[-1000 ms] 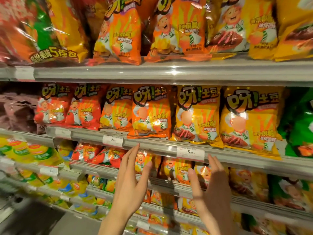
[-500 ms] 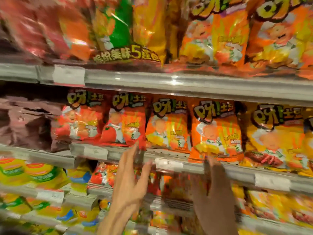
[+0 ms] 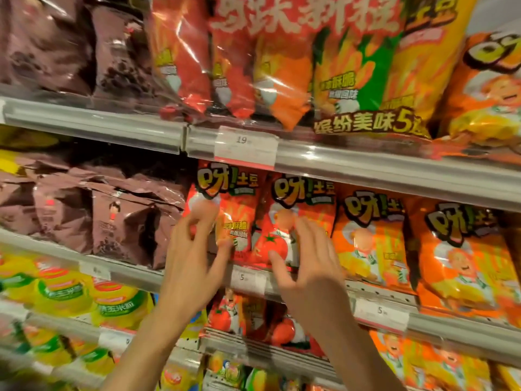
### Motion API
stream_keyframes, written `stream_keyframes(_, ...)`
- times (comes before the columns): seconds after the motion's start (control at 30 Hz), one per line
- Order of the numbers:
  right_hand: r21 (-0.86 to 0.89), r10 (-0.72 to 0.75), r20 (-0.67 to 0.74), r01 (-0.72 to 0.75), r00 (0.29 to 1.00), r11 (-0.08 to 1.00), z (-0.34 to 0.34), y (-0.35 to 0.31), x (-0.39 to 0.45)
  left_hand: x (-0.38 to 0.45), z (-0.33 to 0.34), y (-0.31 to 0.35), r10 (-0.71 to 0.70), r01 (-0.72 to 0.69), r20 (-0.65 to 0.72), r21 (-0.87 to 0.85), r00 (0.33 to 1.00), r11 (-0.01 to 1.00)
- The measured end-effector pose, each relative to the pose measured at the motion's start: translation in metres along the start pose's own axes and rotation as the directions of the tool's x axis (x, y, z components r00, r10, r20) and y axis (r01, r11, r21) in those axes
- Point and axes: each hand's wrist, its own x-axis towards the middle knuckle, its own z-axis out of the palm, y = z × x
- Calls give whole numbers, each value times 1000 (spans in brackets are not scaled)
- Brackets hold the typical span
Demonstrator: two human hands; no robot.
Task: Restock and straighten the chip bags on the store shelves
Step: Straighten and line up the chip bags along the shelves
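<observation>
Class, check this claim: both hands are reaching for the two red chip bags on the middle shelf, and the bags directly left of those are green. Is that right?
Not quite. In the head view the left hand and right hand do reach the two red chip bags on the middle shelf, but the bags directly left of them are brown, not green.

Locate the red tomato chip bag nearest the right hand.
In the head view it stands centre frame on the middle shelf, the red tomato bag, between another red bag and an orange bag, behind the right hand.
</observation>
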Motion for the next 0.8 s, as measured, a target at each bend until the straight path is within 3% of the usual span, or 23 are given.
stream_keyframes(0.13, -63, -114, 218, 131, 969, 989, 10, -25, 33, 24, -5, -35, -21, 17, 34, 101, 999, 995)
stream_keyframes(0.27, -58, -17, 368, 42, 930, 997, 23, -44, 65, 40, -3, -47, -37, 26, 111, 106, 993, 994)
stream_keyframes(0.37, -111, 92, 456, -45, 885, 993, 32, -52, 82, 44, -2, -53, -15, 1, 90, 150, 996, 989)
stream_keyframes(0.63, -187, 245, 588, -165, 771, 968, 48, -60, 106, 49, -6, -62, 27, -64, 157, 239, 987, 969)
stream_keyframes(0.8, -159, 257, 550, -202, 795, 966, 51, -57, 105, 51, 0, -71, 80, -133, 190, 283, 979, 950)
